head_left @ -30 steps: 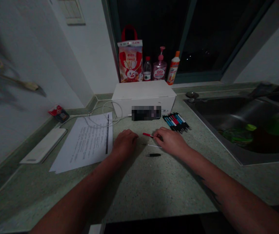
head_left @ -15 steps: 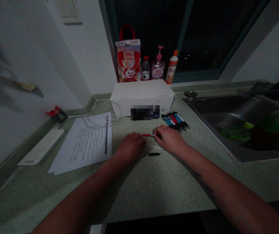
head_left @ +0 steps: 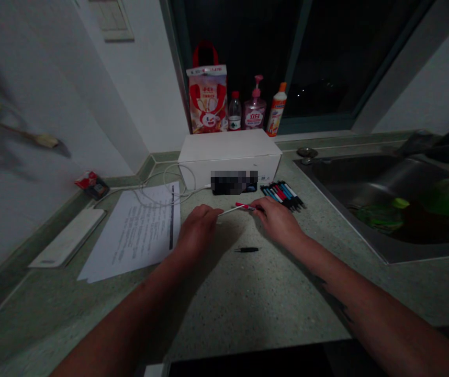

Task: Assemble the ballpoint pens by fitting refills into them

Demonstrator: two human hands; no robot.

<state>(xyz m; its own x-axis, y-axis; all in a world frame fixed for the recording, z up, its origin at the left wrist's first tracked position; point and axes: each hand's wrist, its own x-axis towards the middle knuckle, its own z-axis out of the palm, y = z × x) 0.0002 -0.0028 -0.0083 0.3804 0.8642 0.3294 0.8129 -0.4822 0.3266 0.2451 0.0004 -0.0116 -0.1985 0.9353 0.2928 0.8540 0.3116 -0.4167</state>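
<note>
At centre frame, the left hand point(head_left: 197, 230) pinches a white refill point(head_left: 230, 210) partly inside a red pen barrel point(head_left: 245, 207) clamped by the right hand point(head_left: 277, 223), while a black pen part point(head_left: 247, 250) lies unjoined below.

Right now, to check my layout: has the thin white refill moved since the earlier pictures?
Yes: the thin white refill has moved up, closer to the white box, and slightly left.

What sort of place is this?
Probably a home kitchen: a stainless steel sink is set into a speckled green countertop, and a pump bottle stands on the windowsill behind it.
</note>
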